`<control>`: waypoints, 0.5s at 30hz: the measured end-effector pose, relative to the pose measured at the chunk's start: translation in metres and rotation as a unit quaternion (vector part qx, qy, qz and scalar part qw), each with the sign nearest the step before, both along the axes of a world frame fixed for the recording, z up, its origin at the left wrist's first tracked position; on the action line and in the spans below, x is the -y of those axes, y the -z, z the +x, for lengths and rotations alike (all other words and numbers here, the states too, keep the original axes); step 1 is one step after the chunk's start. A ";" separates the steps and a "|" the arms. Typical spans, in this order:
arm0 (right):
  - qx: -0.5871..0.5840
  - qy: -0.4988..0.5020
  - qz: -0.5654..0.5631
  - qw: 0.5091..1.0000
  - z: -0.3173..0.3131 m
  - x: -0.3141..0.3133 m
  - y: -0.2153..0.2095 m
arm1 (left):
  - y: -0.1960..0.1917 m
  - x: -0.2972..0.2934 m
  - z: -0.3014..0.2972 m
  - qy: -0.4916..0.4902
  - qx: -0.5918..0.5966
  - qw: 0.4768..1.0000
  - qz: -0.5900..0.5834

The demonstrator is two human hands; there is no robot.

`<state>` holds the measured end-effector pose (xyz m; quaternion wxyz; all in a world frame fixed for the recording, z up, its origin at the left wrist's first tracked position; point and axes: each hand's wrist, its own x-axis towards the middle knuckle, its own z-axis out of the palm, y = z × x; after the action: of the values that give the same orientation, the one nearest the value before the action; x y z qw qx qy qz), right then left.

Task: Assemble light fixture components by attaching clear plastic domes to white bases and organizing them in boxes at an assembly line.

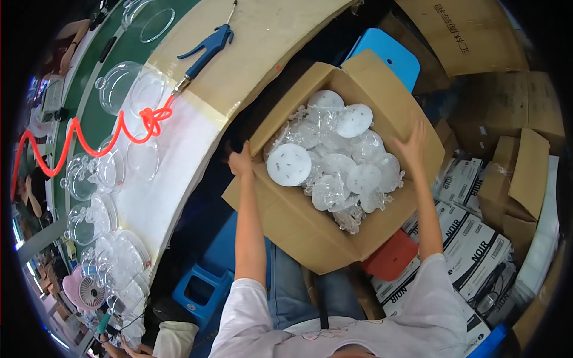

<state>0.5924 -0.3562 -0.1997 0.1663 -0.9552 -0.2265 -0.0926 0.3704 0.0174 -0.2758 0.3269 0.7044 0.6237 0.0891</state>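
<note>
- Gripping the cardboard box by its left edge: our left hand.
- Our right hand lies spread on its right flap.
- We see wrapped discs inside.

One held carton; one blue air gun; one red coiled hose; one pink fan.

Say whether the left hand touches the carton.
Touching: the head view shows the left hand against the carton's left edge, no gap between them.
</note>
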 end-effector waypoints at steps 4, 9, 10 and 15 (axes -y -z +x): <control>-0.101 0.080 -0.022 0.991 -0.001 0.077 0.044 | -0.002 0.043 -0.003 0.043 0.046 0.990 0.126; -0.134 0.079 -0.182 0.971 0.009 0.059 0.031 | -0.019 0.170 -0.057 0.014 0.038 0.998 -0.051; -0.134 0.076 -0.177 0.972 0.004 0.052 0.031 | -0.003 0.166 -0.066 0.005 0.087 0.992 -0.091; -0.141 0.043 -0.149 0.978 -0.011 0.040 0.039 | 0.019 0.148 -0.076 0.009 0.301 0.932 -0.200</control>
<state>0.5812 -0.3962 -0.2382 0.0482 -0.9816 -0.1706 0.0709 0.2947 -0.1309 -0.2944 0.6344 0.5698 0.4948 0.1675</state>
